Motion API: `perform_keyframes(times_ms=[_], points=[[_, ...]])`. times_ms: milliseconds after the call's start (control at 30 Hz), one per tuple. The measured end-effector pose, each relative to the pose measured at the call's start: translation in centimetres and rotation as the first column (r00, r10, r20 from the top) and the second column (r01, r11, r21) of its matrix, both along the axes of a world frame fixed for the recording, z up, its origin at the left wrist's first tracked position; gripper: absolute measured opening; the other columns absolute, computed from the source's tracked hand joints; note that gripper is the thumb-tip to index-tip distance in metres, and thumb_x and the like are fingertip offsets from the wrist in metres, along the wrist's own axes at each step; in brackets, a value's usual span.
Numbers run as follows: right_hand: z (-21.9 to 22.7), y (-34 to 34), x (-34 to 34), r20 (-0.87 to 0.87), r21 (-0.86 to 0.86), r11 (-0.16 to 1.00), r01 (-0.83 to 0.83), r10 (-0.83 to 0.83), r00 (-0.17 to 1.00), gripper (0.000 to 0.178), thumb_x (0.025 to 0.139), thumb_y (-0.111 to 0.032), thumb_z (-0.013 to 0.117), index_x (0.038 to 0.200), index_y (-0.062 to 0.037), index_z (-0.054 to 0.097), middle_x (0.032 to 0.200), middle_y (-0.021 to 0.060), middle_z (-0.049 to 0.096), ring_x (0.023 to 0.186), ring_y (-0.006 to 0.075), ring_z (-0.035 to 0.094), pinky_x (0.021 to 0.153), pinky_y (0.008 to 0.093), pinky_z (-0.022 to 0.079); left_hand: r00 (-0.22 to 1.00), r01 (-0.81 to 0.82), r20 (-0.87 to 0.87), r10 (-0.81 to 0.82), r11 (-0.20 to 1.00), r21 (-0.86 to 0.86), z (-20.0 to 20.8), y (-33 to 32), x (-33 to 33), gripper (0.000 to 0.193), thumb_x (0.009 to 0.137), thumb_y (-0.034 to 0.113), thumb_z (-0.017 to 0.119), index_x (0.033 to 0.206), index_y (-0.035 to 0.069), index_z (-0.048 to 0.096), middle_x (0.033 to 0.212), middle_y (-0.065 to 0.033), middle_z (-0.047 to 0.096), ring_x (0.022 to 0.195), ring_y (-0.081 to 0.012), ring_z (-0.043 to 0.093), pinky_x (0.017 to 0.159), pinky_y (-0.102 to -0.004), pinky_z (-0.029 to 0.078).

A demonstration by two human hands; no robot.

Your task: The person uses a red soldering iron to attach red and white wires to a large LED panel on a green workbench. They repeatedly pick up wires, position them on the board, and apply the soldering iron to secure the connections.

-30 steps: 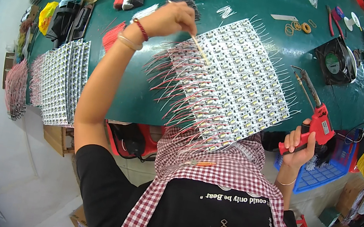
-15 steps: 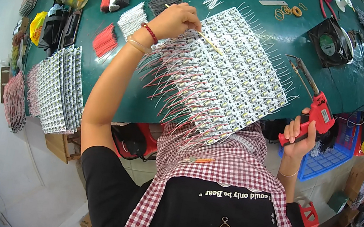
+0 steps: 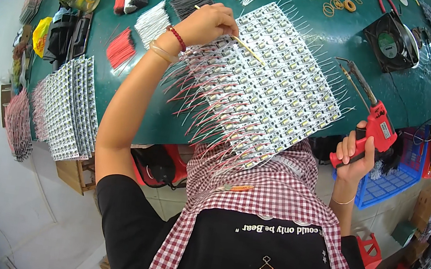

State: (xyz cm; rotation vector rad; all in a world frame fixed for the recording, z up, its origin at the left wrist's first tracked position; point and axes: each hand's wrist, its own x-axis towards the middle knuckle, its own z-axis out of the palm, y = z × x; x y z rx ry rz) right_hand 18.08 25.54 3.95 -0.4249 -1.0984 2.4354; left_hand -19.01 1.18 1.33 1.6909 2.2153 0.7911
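Fingers of the left hand [image 3: 210,24] pinch a stick [image 3: 249,51] over the panel [image 3: 292,84]; those of the right hand [image 3: 354,153] wrap the gun [image 3: 381,129], right of it. Wires [image 3: 203,104] already fringe the panel's left side, red and white; joints are too small to judge what is left. The panel, white with rows of yellowish chips, lies askew at the near edge of the bench [image 3: 163,120].

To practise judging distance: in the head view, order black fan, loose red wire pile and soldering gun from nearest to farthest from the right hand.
1. Soldering gun, in the right hand.
2. Black fan, upper right.
3. Loose red wire pile, left side.
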Motion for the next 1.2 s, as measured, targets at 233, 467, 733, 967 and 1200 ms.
perform_keyframes(times_ms=[233, 467, 733, 967, 1200], points=[[-0.2, 0.1, 0.1, 0.020, 0.007, 1.000, 0.015, -0.015, 1.000, 0.038, 0.102, -0.034, 0.043, 0.119, -0.0009, 0.043, 0.058, 0.0019, 0.041, 0.040, 0.0089, 0.036, 0.044, 0.0238, 0.037, 1.000, 0.017, 0.025, -0.016, 1.000, -0.017, 0.2, 0.0, 0.0, 0.011, 0.084, 0.008, 0.064, 0.091, 0.009, 0.072, 0.084, -0.0048, 0.060, 0.089, -0.0241, 0.055, 0.080, -0.0353, 0.045], [-0.2, 0.0, 0.0, 0.011, 0.001, 1.000, 0.003, -0.003, 1.000, 0.038, 0.102, -0.034, 0.043, 0.119, -0.0006, 0.043, 0.058, 0.0019, 0.041, 0.040, 0.0088, 0.036, 0.044, 0.0238, 0.037, 0.990, 0.039, 0.136, -0.045, 0.998, 0.047, 0.1, 0.2, 0.2, 0.011, 0.083, 0.005, 0.064, 0.090, 0.008, 0.072, 0.083, -0.0051, 0.060, 0.088, -0.0238, 0.055, 0.079, -0.0345, 0.045], [-0.2, 0.0, -0.1, 0.023, 0.004, 1.000, 0.016, -0.017, 1.000, 0.037, 0.102, -0.034, 0.043, 0.119, -0.0007, 0.043, 0.058, 0.0017, 0.041, 0.040, 0.0085, 0.036, 0.044, 0.0237, 0.037, 0.997, 0.035, -0.077, -0.028, 0.996, 0.086, 0.2, 0.1, 0.2, 0.008, 0.084, 0.007, 0.063, 0.087, 0.007, 0.070, 0.083, -0.0058, 0.061, 0.084, -0.0253, 0.057, 0.077, -0.0362, 0.047], [-0.1, -0.1, -0.2, 0.030, -0.002, 1.000, 0.029, -0.029, 0.999, 0.037, 0.102, -0.034, 0.043, 0.119, -0.0009, 0.043, 0.057, 0.0015, 0.041, 0.040, 0.0082, 0.036, 0.043, 0.0234, 0.037, 0.954, -0.298, 0.006, 0.299, 0.950, 0.095, 2.1, 1.5, 4.3, 0.020, 0.083, 0.026, 0.068, 0.084, 0.007, 0.064, 0.078, -0.0074, 0.059, 0.069, -0.0240, 0.058, 0.064, -0.0364, 0.048], [0.0, -0.1, -0.3, 0.000, 0.007, 1.000, 0.019, -0.019, 1.000, 0.038, 0.102, -0.033, 0.042, 0.120, -0.0003, 0.043, 0.058, 0.0015, 0.041, 0.041, 0.0082, 0.035, 0.044, 0.0231, 0.037, 0.947, -0.320, -0.013, 0.321, 0.943, -0.087, 0.6, 4.2, 9.7, 0.024, 0.077, 0.029, 0.069, 0.073, 0.006, 0.067, 0.079, -0.0113, 0.065, 0.074, -0.0304, 0.063, 0.065, -0.0411, 0.050]])
